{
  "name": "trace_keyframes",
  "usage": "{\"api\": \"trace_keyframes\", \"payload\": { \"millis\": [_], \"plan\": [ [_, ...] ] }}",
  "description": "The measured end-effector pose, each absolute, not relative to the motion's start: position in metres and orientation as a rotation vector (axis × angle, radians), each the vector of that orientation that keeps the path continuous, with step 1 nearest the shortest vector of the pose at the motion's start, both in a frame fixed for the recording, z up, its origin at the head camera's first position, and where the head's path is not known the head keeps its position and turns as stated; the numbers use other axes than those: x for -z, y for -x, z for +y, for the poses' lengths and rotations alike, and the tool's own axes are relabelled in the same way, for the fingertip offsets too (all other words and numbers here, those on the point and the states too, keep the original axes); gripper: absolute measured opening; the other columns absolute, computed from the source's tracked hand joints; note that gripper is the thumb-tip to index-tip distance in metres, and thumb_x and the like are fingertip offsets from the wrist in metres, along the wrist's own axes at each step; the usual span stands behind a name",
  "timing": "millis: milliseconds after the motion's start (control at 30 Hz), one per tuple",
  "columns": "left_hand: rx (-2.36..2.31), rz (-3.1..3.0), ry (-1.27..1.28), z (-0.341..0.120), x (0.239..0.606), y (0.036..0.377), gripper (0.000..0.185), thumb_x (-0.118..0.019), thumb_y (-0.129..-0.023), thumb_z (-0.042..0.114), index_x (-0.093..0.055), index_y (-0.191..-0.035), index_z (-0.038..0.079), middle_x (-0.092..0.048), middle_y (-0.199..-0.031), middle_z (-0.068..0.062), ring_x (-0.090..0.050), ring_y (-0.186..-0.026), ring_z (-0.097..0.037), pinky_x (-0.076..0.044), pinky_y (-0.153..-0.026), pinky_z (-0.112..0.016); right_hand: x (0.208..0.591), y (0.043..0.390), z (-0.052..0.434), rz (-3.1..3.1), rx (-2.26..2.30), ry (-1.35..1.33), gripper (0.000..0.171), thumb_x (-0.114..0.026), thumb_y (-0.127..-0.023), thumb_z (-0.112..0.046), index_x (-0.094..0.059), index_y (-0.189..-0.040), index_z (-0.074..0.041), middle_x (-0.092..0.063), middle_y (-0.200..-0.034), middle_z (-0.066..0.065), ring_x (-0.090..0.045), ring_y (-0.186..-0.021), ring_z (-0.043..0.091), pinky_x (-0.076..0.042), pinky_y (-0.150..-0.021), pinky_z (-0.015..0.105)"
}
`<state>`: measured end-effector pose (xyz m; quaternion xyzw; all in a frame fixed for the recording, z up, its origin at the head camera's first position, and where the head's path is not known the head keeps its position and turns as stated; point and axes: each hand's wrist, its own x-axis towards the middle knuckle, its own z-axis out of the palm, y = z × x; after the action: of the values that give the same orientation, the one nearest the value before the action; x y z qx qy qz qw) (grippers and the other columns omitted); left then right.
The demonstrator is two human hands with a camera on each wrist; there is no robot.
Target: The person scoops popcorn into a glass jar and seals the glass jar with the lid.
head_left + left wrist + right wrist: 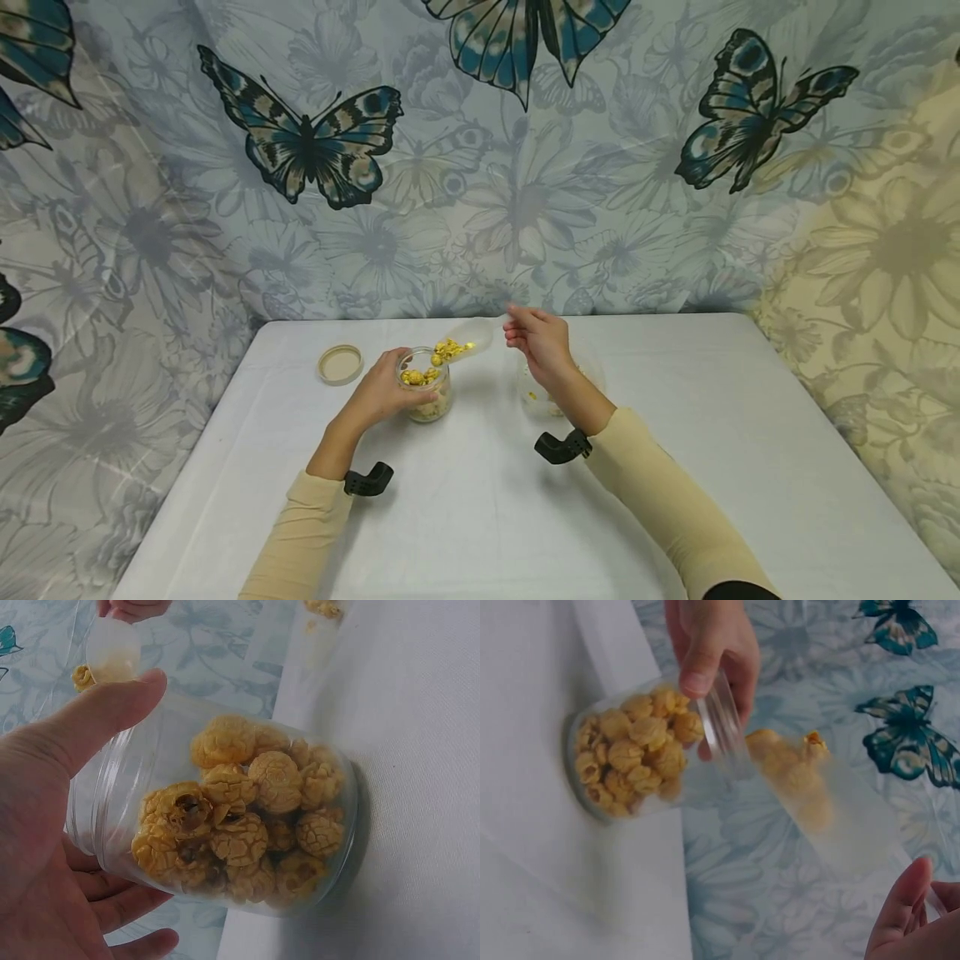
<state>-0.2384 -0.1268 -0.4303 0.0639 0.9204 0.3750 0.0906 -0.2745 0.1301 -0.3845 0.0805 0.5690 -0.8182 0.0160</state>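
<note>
Butterfly-and-flower printed backdrop (480,167): thin patterned sheeting, hung behind and to both sides; seen whole only in the head view, in fragments in the wrist views.

Table (675,467): rectangular, covered in smooth white cloth.

Second clear container (542,398): round, low, largely hidden behind the right forearm in the head view; a few yellow pieces are seen inside.

Jar (429,392): clear ribbed plastic, round, lidless, stood on the table left of centre. The left-wrist view (225,817) shows what the head view does not: golden, cracked, ball-shaped popcorn (240,825) packed to roughly half height.

Left hand (386,392): curled round the jar's side, thumb (105,712) laid across the rim.

Right hand (536,342): raised above the table, fingers pinched on the handle end of a scoop; the grip itself is mostly out of frame in the right-wrist view.

Scoop (461,343): translucent frosted plastic, elongated, tilted with its mouth just above the jar opening, loaded with yellow popcorn; clearest in the right-wrist view (817,802).

Lid (340,364): beige, flat, circular, lying on the table left of the jar, apart from it; shown only in the head view.
</note>
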Motion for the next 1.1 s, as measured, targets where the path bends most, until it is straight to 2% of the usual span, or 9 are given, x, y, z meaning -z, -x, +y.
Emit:
{"api": "trace_keyframes", "payload": {
  "millis": [300,800,1100],
  "plan": [
    [-1.098,2.766,-0.189,-0.128,0.433,0.240,0.095,-0.080,-0.074,0.051,-0.037,-0.146,0.007,-0.039,-0.150,-0.019,-0.039,-0.138,-0.040,-0.037,-0.109,-0.058,0.370,0.277,0.113,1.956,2.515,-0.142,0.013,-0.069,-0.090,-0.014,-0.064,-0.089,-0.002,-0.064,-0.061,0.000,-0.059,-0.051,0.009,-0.054,-0.050,0.020],
    [-1.148,2.804,-0.204,-0.130,0.438,0.238,0.095,-0.081,-0.072,0.051,-0.038,-0.145,0.007,-0.043,-0.146,-0.019,-0.046,-0.132,-0.039,-0.040,-0.107,-0.056,0.364,0.280,0.108,2.032,2.462,-0.032,0.013,-0.069,-0.090,-0.012,-0.066,-0.091,0.001,-0.064,-0.062,-0.001,-0.060,-0.050,0.009,-0.053,-0.049,0.021],
    [-1.145,2.796,-0.215,-0.130,0.440,0.239,0.095,-0.080,-0.072,0.053,-0.038,-0.145,0.008,-0.042,-0.146,-0.019,-0.046,-0.132,-0.039,-0.040,-0.107,-0.057,0.367,0.282,0.115,2.001,2.452,-0.092,0.011,-0.070,-0.090,-0.014,-0.067,-0.087,-0.004,-0.063,-0.060,-0.001,-0.058,-0.049,0.009,-0.052,-0.048,0.020]
  ]
}}
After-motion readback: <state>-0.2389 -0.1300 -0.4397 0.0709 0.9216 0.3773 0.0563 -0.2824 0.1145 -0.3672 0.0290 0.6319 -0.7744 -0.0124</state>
